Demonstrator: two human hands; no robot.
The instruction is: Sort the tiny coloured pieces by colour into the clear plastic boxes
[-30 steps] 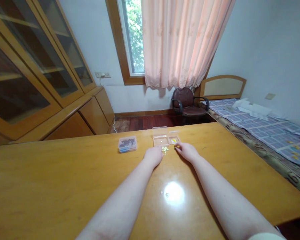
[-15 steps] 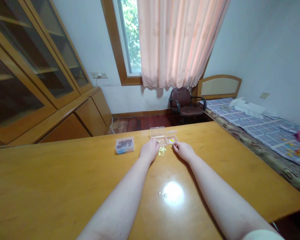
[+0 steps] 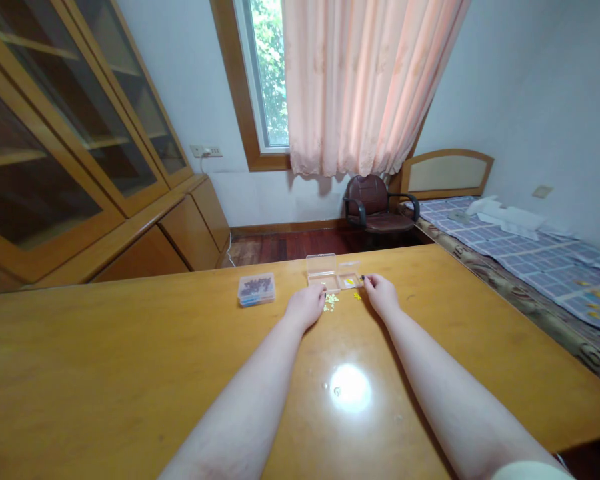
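Observation:
Two small clear boxes stand side by side near the table's far edge, the left box point(image 3: 322, 274) with its lid raised and the right box point(image 3: 349, 281) with yellow bits inside. My left hand point(image 3: 307, 305) is closed at the left box's front edge, beside a scatter of pale yellow-green pieces point(image 3: 331, 301). By the right box's right side is my right hand point(image 3: 379, 291), its thumb and finger pinched together. What either hand holds is too small to make out. A few yellow pieces point(image 3: 357, 296) lie between the right box and my right hand.
A clear box of dark pieces point(image 3: 257, 289) sits on the wooden table point(image 3: 105, 353), left of my left hand. A brown armchair point(image 3: 375, 207) stands beyond the table. A bed point(image 3: 520, 247) is at the right and a glass-door cabinet point(image 3: 80, 120) at the left.
My right hand has moved slightly up and outward along the right box, uncovering the yellow pieces. My left hand has shifted slightly down beside the pale pieces. The view has shifted a little.

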